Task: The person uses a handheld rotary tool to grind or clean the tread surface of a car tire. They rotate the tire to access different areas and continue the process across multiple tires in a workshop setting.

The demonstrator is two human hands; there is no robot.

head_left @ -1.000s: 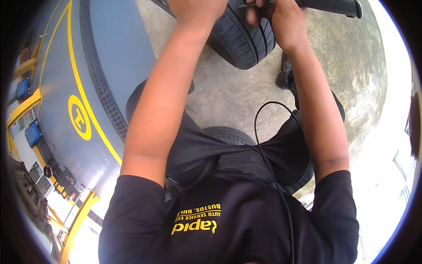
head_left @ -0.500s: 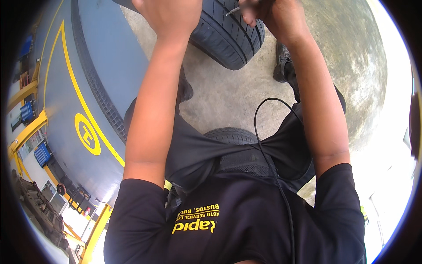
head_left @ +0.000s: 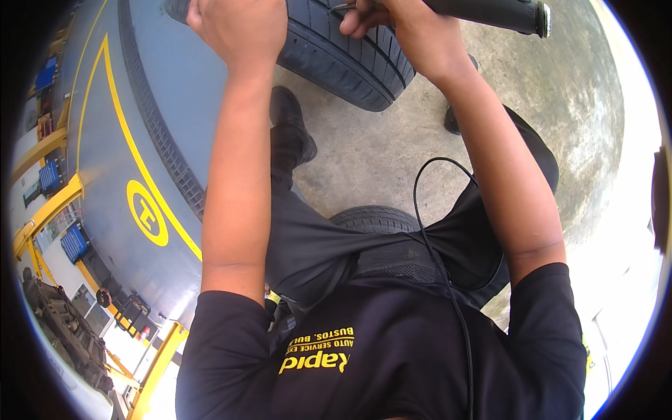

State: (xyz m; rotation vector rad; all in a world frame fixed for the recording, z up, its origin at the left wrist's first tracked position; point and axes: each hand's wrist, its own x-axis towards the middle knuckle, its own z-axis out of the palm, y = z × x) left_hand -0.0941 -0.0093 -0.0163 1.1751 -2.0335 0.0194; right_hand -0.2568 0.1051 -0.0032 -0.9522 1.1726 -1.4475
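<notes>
A black tire stands on the floor in front of me, its grooved tread facing up toward me. My right hand is closed around a tool with a thick black cylindrical handle and a silver end. A thin metal tip pokes out by its fingers, over the tread. My left hand is closed at the tire's left side. Something dark shows beyond that fist; what it is, I cannot make out. The upper frame edge cuts off part of both hands.
Another tire lies beneath me between my legs. A black cable loops down my front. At left is a blue-grey floor panel with a dark grating strip and yellow lines. Yellow lift arms stand farther left.
Both hands have shifted left along the tire. The right hand has turned, bringing the black handle into view and the metal tip farther left over the tread.
</notes>
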